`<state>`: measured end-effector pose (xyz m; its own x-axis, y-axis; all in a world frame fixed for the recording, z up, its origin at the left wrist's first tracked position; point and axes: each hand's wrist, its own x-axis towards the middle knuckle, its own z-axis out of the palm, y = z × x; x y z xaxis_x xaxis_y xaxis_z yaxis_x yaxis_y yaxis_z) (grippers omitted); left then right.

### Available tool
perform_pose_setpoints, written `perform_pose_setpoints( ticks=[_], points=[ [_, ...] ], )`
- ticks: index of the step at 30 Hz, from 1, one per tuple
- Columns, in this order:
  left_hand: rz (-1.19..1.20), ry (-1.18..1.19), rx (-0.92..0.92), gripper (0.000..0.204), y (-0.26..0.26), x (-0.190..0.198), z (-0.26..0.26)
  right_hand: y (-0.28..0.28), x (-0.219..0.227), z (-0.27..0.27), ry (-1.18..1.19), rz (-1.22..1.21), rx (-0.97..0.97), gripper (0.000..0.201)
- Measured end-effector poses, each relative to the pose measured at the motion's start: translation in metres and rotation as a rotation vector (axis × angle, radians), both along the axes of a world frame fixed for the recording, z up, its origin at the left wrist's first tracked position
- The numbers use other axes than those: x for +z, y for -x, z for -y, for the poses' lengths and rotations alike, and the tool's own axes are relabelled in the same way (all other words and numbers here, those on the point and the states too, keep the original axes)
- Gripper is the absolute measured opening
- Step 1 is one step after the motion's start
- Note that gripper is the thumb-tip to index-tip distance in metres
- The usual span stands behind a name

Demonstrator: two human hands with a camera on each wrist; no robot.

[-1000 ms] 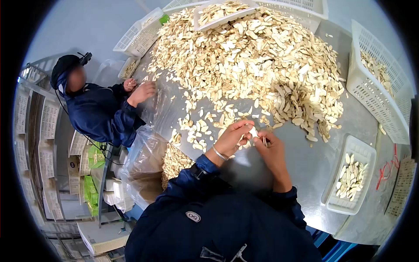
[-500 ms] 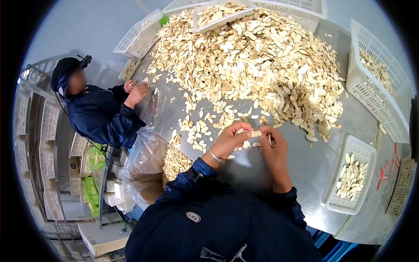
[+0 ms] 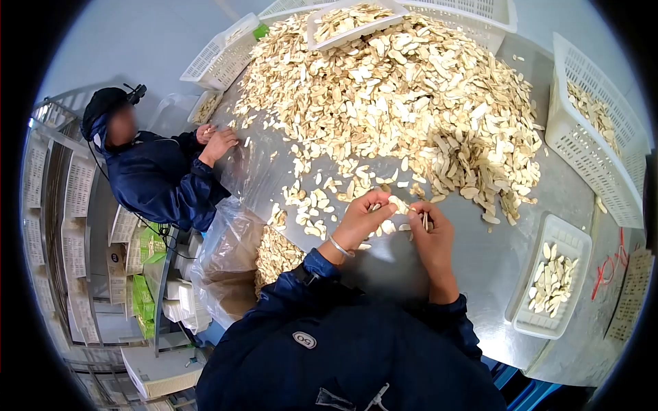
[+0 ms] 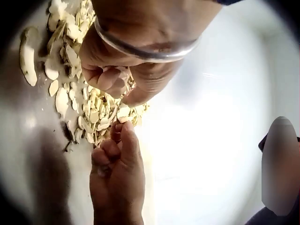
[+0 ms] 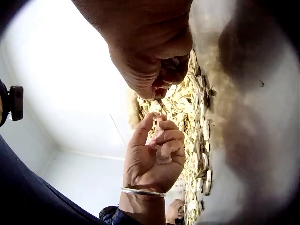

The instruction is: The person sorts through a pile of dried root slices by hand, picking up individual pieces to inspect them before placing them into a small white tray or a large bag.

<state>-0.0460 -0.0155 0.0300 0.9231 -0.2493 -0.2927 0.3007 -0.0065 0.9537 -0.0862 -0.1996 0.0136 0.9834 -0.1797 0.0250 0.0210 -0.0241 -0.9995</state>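
My left hand (image 3: 359,222), with a silver bangle at the wrist, pinches a pale slice (image 3: 397,205) between thumb and fingers. Close on its right, my right hand (image 3: 433,236) has its fingertips at the other end of that slice, with more slices gripped in its curled fingers. Both hands are above the metal table, just in front of loose slices (image 3: 315,199) and a large heap of dried slices (image 3: 384,96). In the left wrist view the right hand (image 4: 118,173) faces the left hand (image 4: 126,61). Pale pieces show in the left hand's palm (image 5: 157,159) in the right wrist view.
A white tray (image 3: 581,274) with slices stands at the right, below a white basket (image 3: 558,130). Another tray (image 3: 329,42) rests on the heap's far side. At left, another person (image 3: 154,171) handles slices beside a plastic-lined bag (image 3: 223,253) of slices.
My hands came closer in height, and the slice between them has turned slightly. The other person's hands drew together and lowered a little.
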Motion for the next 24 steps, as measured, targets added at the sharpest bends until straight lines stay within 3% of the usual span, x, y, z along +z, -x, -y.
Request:
perform_pose_setpoints(
  ticks=[4, 13, 19, 24],
  points=[
    [0.229, -0.13, -0.003, 0.013, 0.0, -0.009, 0.006, -0.001, 0.005, -0.001, 0.226, 0.213, -0.042, 0.015],
    [0.202, -0.206, 0.068, 0.016, 0.003, -0.006, 0.009, 0.001, 0.007, -0.005, 0.435, 0.423, -0.021, 0.018],
    [0.187, -0.022, 0.127, 0.037, 0.006, -0.015, 0.01, 0.001, 0.01, -0.004, 0.463, 0.481, -0.039, 0.018],
    [-0.121, 0.205, 0.038, 0.029, 0.007, 0.001, 0.004, 0.002, 0.014, -0.005, 0.469, 0.498, -0.048, 0.017]
  ],
)
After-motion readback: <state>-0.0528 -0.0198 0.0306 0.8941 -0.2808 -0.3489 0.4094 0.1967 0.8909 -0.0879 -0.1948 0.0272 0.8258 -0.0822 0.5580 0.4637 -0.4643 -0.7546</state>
